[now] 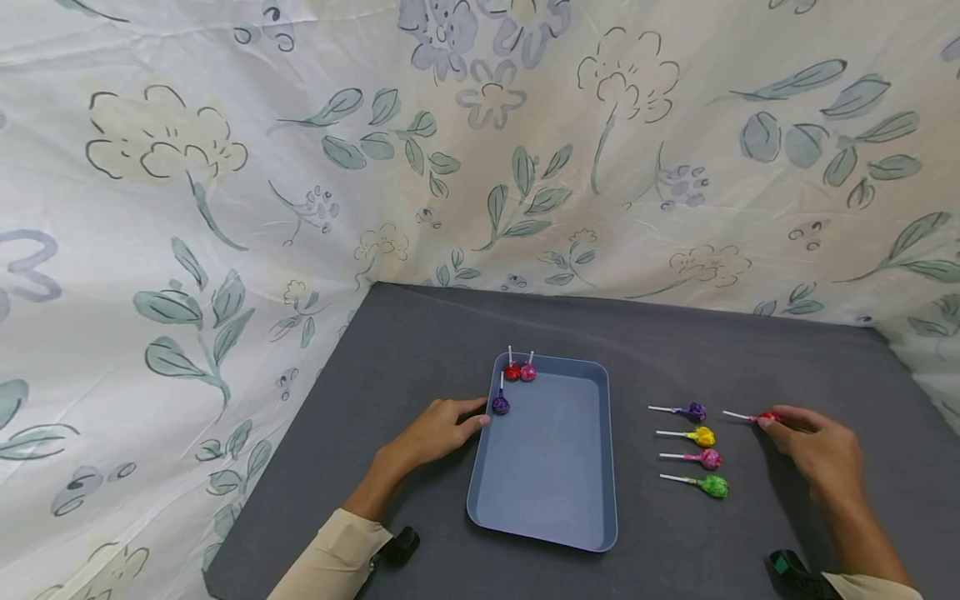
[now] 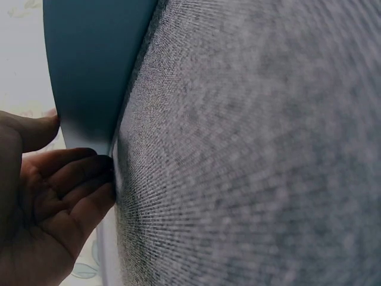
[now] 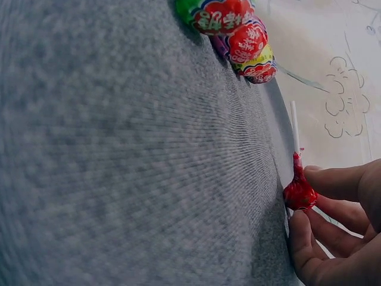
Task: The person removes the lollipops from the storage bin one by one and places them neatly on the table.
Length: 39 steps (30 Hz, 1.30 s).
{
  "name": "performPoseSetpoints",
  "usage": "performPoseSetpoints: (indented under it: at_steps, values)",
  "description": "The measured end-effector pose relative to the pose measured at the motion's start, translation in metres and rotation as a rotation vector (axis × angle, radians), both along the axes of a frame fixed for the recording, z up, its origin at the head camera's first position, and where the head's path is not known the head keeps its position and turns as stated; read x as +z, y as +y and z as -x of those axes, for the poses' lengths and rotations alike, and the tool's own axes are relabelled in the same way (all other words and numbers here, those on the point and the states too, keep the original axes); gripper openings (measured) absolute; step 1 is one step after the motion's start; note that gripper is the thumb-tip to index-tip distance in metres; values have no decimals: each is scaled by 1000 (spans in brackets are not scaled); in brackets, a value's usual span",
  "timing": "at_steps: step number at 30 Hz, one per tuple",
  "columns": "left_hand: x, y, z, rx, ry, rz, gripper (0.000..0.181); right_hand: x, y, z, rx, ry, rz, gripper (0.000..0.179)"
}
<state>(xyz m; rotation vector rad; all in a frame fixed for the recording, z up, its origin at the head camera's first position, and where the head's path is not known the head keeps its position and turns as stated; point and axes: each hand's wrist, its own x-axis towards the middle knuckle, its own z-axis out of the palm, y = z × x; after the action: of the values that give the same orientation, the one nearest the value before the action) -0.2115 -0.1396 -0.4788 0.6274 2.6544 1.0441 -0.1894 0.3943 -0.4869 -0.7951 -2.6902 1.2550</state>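
Note:
At the right of the head view, my right hand (image 1: 821,446) pinches a red lollipop (image 1: 767,417) by its wrapped head. The right wrist view shows fingertips at both sides of that red lollipop (image 3: 300,192), its white stick pointing away from the hand. My left hand (image 1: 438,429) rests against the left side of a blue-grey tray (image 1: 551,475). In the left wrist view, thumb and relaxed fingers touch the tray's outer wall (image 2: 92,71). Inside the tray's far left corner lie a red lollipop (image 1: 512,372), a pink lollipop (image 1: 528,372) and a purple lollipop (image 1: 500,405).
Between tray and right hand, a column of lollipops lies on the dark grey table (image 1: 427,350): purple (image 1: 696,412), yellow (image 1: 703,437), pink (image 1: 710,459) and green (image 1: 714,486), sticks pointing left. A flowered cloth (image 1: 465,208) hangs behind the table and along its left side.

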Motion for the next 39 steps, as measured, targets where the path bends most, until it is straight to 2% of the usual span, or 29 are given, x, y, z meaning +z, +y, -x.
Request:
performPoseSetpoints:
  at_steps: [12, 23, 30, 39]
  values:
    - [1, 1, 0, 7, -11, -1, 55, 8, 0, -2, -29, 45, -3, 55]
    - [-1, 4, 1, 18, -6, 6, 55, 21, -17, -4, -24, 39, -26, 59]
    - [-2, 3, 1, 15, -10, 6, 54, 27, -37, -8, 28, 64, -9, 58]
    - [-2, 3, 1, 12, -14, 5, 54, 32, -66, -12, 100, 151, -19, 56]
